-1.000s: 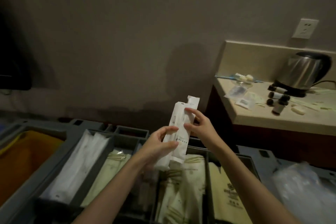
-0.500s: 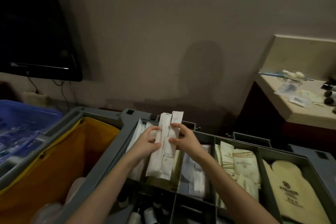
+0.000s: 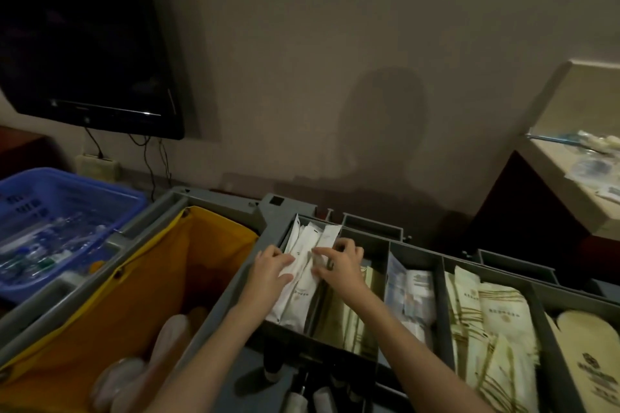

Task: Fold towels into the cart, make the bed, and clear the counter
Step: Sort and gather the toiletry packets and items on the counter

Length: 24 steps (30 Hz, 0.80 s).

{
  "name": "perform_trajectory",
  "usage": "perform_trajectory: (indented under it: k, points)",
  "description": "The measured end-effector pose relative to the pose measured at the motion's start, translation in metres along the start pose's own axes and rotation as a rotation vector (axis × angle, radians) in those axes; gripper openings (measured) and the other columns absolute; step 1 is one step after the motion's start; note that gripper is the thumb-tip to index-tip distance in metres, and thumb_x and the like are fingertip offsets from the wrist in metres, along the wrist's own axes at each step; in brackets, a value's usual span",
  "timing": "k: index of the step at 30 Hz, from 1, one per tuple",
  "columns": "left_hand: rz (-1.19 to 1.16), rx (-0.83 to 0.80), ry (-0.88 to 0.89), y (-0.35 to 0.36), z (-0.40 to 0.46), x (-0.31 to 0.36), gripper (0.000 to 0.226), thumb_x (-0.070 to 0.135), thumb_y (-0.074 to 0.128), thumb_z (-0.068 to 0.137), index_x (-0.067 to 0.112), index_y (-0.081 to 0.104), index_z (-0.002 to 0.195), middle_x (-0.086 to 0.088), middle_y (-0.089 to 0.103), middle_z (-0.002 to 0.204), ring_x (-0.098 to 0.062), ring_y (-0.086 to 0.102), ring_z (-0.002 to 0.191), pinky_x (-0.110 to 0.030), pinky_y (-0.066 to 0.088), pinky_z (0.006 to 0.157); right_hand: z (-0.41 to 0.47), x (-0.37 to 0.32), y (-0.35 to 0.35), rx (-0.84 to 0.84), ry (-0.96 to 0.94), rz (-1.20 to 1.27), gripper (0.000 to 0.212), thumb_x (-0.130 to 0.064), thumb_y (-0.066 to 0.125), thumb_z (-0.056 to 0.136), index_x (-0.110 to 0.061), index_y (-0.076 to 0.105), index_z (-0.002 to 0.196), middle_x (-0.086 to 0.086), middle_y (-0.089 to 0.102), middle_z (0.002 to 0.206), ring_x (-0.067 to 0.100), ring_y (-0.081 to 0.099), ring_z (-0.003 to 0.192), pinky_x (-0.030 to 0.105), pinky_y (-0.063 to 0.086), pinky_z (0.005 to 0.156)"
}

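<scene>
At the far left a blue basket point(image 3: 67, 208) of clear wrapped items sits beside the cart point(image 3: 221, 285), whose yellow bag point(image 3: 161, 282) hangs open next to a grey tray split into narrow compartments. In the leftmost compartment stands a stack of white packets point(image 3: 302, 265), leaning against its left wall, and both hands are on them. The left hand point(image 3: 271, 265) lies flat on the left side of the stack, fingers nearly straight and close together, pressing the packets down and inward. The right hand point(image 3: 339, 261) touches the right side of the stack, its fingers bent and the tips seemingly nipping a packet's edge, though the dim light leaves that uncertain. These packets look light, thin and slick in their wrappers, likely to slide over one another and crumple if squeezed, so they are best held by the long edges or squared up from both sides. Further right, other compartments hold cream packets point(image 3: 483, 322), and the counter point(image 3: 583, 198) at the far right carries small wrapped items
</scene>
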State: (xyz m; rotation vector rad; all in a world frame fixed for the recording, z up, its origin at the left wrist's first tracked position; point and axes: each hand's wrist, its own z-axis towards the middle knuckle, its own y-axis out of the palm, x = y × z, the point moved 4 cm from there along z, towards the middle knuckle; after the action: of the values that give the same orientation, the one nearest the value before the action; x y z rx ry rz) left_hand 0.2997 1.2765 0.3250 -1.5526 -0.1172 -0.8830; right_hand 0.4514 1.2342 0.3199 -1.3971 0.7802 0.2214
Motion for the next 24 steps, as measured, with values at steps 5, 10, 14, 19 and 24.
perform_trajectory:
  k: [5,10,14,19,24]
  points:
    - [0.073,-0.028,0.067,0.01,0.002,-0.002,0.032,0.019,0.061,0.091,0.018,0.061,0.123,0.002,0.058,0.116,-0.012,0.05,0.11,-0.027,0.039,0.098,0.002,0.0,0.005,-0.039,-0.129,-0.288,0.039,-0.04,0.052,0.094,-0.038,0.05,0.133,-0.006,0.024,0.154,0.028,0.01,0.14,0.045,0.023,0.112]
    - [0.1,-0.007,0.079,0.012,0.004,0.005,0.027,0.019,0.061,0.09,0.022,0.06,0.117,0.006,0.061,0.118,-0.011,0.053,0.11,-0.03,0.035,0.101,0.004,0.004,0.008,-0.16,-0.112,-0.314,0.043,-0.042,0.035,0.1,-0.039,0.034,0.143,-0.006,0.021,0.157,0.027,0.009,0.144,0.048,0.018,0.114]
    - [0.239,-0.007,0.09,0.007,0.007,0.013,0.029,0.018,0.056,0.092,0.024,0.058,0.121,0.005,0.053,0.126,-0.015,0.045,0.118,-0.032,0.037,0.101,-0.001,0.005,0.002,-0.202,-0.085,-0.307,0.054,-0.043,0.036,0.1,-0.032,0.02,0.149,-0.004,0.01,0.16,0.024,0.0,0.147,0.048,0.011,0.117]
    - [0.297,0.032,0.153,0.003,0.015,0.053,0.038,0.011,0.043,0.095,0.021,0.05,0.13,0.001,0.046,0.135,-0.02,0.039,0.126,-0.034,0.03,0.102,-0.019,0.024,-0.051,-0.07,-0.106,-0.401,0.059,-0.041,0.04,0.099,-0.021,0.019,0.151,-0.002,0.016,0.159,0.018,0.006,0.147,0.044,0.01,0.118]
    - [0.339,0.022,0.345,0.027,0.028,0.134,0.043,0.021,0.048,0.093,0.021,0.047,0.135,0.003,0.048,0.137,-0.018,0.038,0.131,-0.032,0.026,0.106,-0.046,0.072,-0.129,0.062,-0.03,-0.476,0.055,-0.038,0.04,0.099,-0.021,0.025,0.149,-0.002,0.019,0.158,0.018,0.008,0.146,0.046,0.008,0.117]
